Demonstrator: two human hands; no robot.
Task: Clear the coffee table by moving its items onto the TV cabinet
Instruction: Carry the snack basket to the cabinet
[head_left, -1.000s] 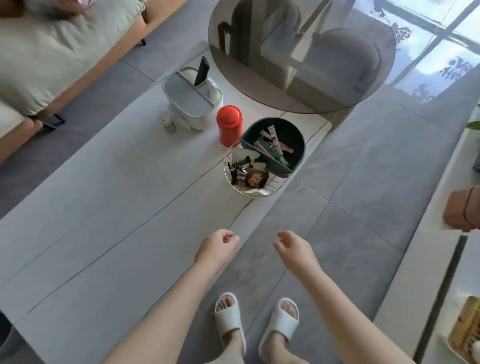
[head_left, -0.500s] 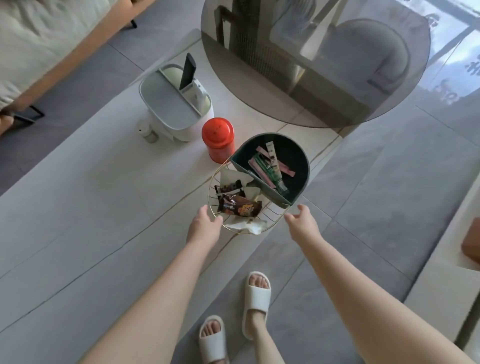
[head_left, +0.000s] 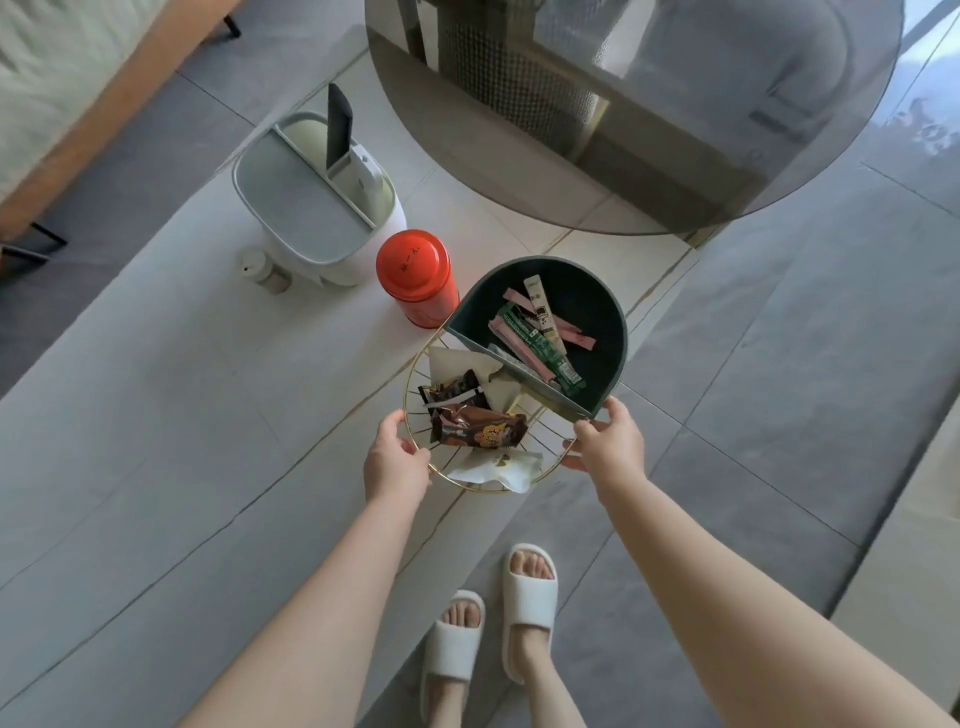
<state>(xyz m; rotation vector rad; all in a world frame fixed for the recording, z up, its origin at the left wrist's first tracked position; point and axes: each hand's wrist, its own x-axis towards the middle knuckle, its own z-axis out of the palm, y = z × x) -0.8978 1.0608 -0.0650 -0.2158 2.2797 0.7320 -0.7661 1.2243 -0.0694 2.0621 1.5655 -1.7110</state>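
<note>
A round snack basket (head_left: 621, 332), half gold wire and half dark green tub, sits at the near right edge of the pale coffee table (head_left: 156, 415). Snack packets lie in the wire half, thin sachets in the green half. My left hand (head_left: 395, 457) grips the wire rim on the left. My right hand (head_left: 610, 441) grips the rim on the right, by the green divider. Behind the basket stand a red tin (head_left: 415, 275), a white organiser box (head_left: 311, 208) holding a dark remote, and a small capped bottle (head_left: 265, 267).
A smoked-glass round table top (head_left: 649, 104) overhangs the far end of the coffee table. A sofa (head_left: 78, 78) runs along the upper left. My feet in white slippers (head_left: 493, 623) stand on the grey tiled floor. A pale ledge edge (head_left: 924, 545) shows at the right.
Both hands reached forward from in front of my body to the basket and closed on its rim, left and right. My view moved closer to the table.
</note>
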